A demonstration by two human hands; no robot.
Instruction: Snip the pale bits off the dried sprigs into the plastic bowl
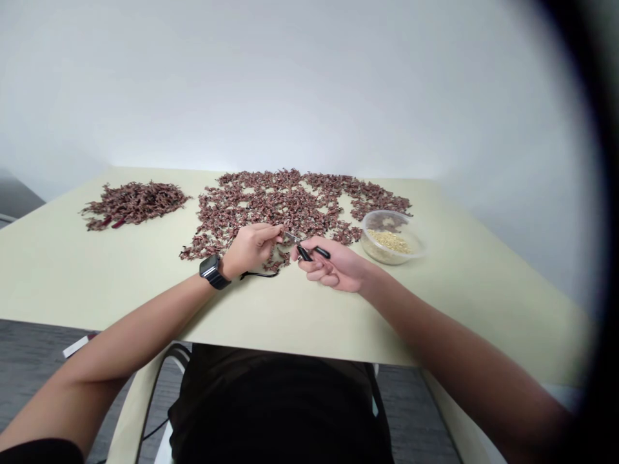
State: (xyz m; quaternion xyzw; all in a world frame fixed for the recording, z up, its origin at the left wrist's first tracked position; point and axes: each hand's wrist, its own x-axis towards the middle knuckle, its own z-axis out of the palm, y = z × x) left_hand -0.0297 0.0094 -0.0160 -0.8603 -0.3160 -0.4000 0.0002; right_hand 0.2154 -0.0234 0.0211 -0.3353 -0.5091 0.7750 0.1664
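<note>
My right hand (333, 265) is shut on small black-handled snips (304, 248), whose metal tips point left. My left hand (249, 248) pinches a small reddish-brown dried sprig (281, 231) right by those tips, though the fingers hide most of it. A black-strapped wristwatch (211, 271) sits on my left wrist. Just below that hand lies a thin black cord (258, 275). Under and beyond both hands spreads a wide layer of dried reddish-brown plant pieces (283, 207). A denser heap of similar pieces (134, 203) lies farther left.
The pale green tabletop (106, 277) carries everything, with its near edge against my body. To the right stands a clear plastic tub (391, 237) holding pale yellow bits and some darker pieces. A chair (140, 399) and grey carpet lie below the table.
</note>
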